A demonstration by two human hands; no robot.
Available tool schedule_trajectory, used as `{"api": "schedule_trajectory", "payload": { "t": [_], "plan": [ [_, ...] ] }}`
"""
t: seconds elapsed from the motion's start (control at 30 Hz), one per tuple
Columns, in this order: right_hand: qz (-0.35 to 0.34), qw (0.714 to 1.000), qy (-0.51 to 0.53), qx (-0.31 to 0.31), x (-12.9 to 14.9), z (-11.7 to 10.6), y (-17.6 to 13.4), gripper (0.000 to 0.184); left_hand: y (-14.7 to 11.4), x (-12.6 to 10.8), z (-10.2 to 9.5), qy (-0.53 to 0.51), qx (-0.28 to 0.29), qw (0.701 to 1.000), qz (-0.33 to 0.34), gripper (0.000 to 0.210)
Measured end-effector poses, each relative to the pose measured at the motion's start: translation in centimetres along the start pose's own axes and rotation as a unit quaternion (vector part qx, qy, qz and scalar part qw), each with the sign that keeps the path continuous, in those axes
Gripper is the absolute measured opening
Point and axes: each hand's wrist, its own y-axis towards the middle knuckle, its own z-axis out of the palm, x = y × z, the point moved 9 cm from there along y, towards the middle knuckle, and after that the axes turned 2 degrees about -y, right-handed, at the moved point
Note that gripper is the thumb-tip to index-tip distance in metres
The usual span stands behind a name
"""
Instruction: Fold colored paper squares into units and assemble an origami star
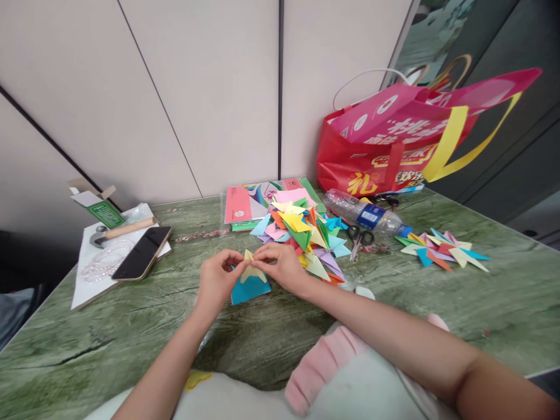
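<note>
The left hand (219, 277) and the right hand (282, 265) work together at the near side of the paper pile. Each hand is closed in a pinch, thumb against fingers, on the pale yellow folded paper (252, 273). This piece sits between the 2 hands, its pointed tip upward between the fingertips, its lower flaps spread below them. A blue paper (249, 293) lies directly below the fingertips, behind the yellow piece; contact between the 2 papers cannot be determined.

Beyond the right hand, just past its knuckles, lies the pile of multicolored folded papers (301, 224). Scissors (359, 238) and a plastic bottle (370, 216) lie to the right of that hand, past the pile. Farther right is a cluster of folded papers (444, 248). Well to the left of the left hand, a phone (143, 252) and a hammer (126, 228) rest on a white board (83, 291).
</note>
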Motion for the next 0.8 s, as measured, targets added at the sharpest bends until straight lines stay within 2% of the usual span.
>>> {"api": "schedule_trajectory", "payload": {
  "t": [0.1,0.27,0.47,0.8],
  "plan": [
    [-0.016,1.0,-0.012,-0.007,0.4,0.0,-0.1,0.008,0.0,0.1,0.0,-0.004,-0.002,1.0,-0.007,0.017],
    [-0.031,0.999,-0.032,-0.009,0.7,0.0,-0.1,0.007,-0.1,0.6,1.0,-0.11,0.041,0.992,-0.035,0.027],
    [-0.033,0.999,-0.036,-0.003,0.6,0.0,0.0,0.008,-0.4,0.6,2.2,-0.073,0.112,0.99,-0.053,0.022],
    [-0.028,0.999,-0.033,-0.004,0.7,0.1,-0.1,0.008,-0.2,1.1,0.5,-0.095,0.015,0.994,-0.042,0.031]
  ]
}}
